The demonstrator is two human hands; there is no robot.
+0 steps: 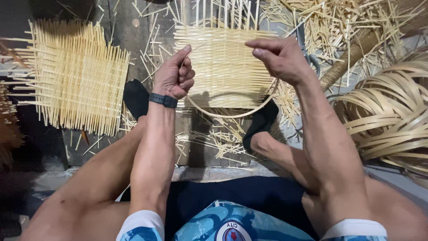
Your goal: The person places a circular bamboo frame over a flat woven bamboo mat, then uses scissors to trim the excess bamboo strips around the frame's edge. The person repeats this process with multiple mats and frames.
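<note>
Bamboo strip horiz., left–right across woven mat, ends pinched betw. left hand & right hand fingers.

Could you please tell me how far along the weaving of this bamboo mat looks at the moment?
Done: one woven mat lies finished on the left. In hand: the left hand and right hand pinch a thin strip across the top of a second mat, whose middle is closely woven over a curved hoop. Left: upright strips above it remain loose and unwoven, its edges untrimmed.
</note>
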